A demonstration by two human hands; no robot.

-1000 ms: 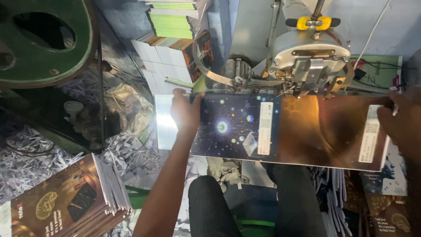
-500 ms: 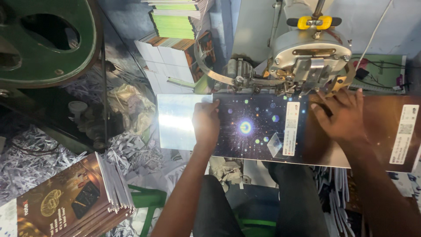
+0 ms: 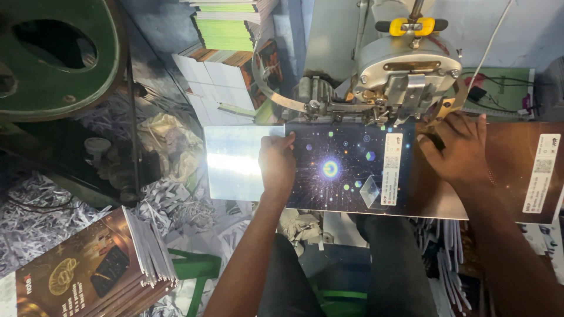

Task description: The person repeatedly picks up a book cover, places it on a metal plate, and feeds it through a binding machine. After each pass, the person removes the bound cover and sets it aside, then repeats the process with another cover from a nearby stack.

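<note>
Both bare arms reach forward from the near edge. Left hand [image 3: 277,163] lies palm down, fingers curled a bit, thumb pointing far. Right hand [image 3: 455,149] sits flat too, fingers spread toward the far left.

Single head view, looking steeply down from above, close in. Metal machine head [image 3: 405,70] at 12 o'clock, person's knees at 6, green wheel [image 3: 53,58] at 10 o'clock.

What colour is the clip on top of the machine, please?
Yellow clip, clearest in the head view.
</note>
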